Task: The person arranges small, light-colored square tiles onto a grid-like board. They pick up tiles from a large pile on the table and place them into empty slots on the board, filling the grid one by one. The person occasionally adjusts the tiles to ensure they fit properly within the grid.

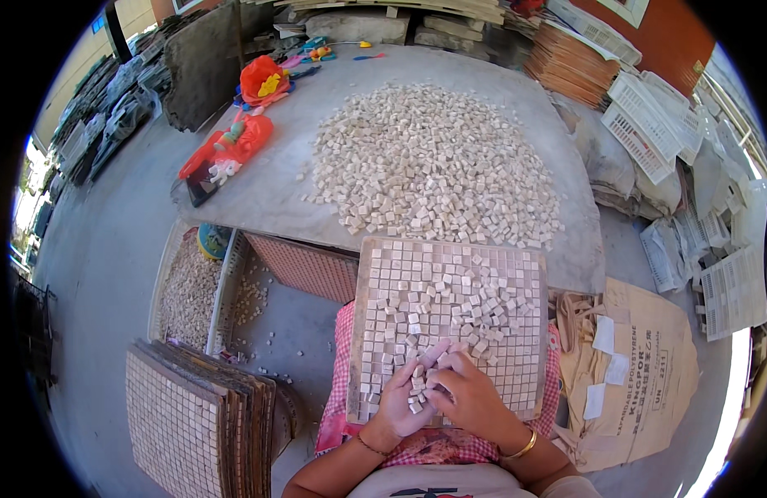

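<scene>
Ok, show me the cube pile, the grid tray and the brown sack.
Cube pile [433, 166], head view: the middle of the heap.
Grid tray [357, 319], head view: its left rim.
Brown sack [649, 373], head view: the middle of its printed side.

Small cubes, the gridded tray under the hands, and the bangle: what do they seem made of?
Small cubes: probably stone or ceramic, matte; pale, chalky faces with uneven grey-beige tones.
Gridded tray: perhaps wood or plastic, dull; the tan, dusty surface leaves it open.
Bangle: likely polished metal, gold-coloured, judging by its bright sheen.
</scene>
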Demonstrator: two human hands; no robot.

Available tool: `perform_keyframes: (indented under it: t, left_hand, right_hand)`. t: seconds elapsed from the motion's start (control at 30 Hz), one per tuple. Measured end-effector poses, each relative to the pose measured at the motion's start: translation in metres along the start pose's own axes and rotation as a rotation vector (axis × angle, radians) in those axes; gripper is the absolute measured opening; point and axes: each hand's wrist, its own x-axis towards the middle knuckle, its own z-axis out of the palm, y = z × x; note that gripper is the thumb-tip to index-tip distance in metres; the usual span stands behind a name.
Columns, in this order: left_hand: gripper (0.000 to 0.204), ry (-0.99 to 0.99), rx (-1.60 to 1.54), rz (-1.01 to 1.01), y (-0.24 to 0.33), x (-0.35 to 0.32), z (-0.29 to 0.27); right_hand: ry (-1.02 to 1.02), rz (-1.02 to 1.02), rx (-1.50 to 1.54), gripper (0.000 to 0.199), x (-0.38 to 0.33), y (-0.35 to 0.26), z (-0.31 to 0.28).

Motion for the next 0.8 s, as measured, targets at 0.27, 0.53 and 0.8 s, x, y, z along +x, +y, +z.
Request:
perform_keyframes:
  t: [0.27, 0.53, 0.8]
  left_hand:
    - [0.049, 0.073, 0.074, -0.051, 0.002, 0.001, 0.002]
    - [0.029, 0.349, 0.153, -0.020, -0.008, -0.001, 0.032]
    - [0.048, -0.236, -0.107, -0.127, -0.001, 0.002, -0.016]
  right_hand:
    - [0.066, 0.372, 1.141, 0.010, -0.002, 0.000, -0.015]
    - [-0.041, 0.130, 0.227, 0.022, -0.004, 0.005, -0.009]
    - [0.106, 0.053, 0.262, 0.021, -0.006, 0.011, -0.013]
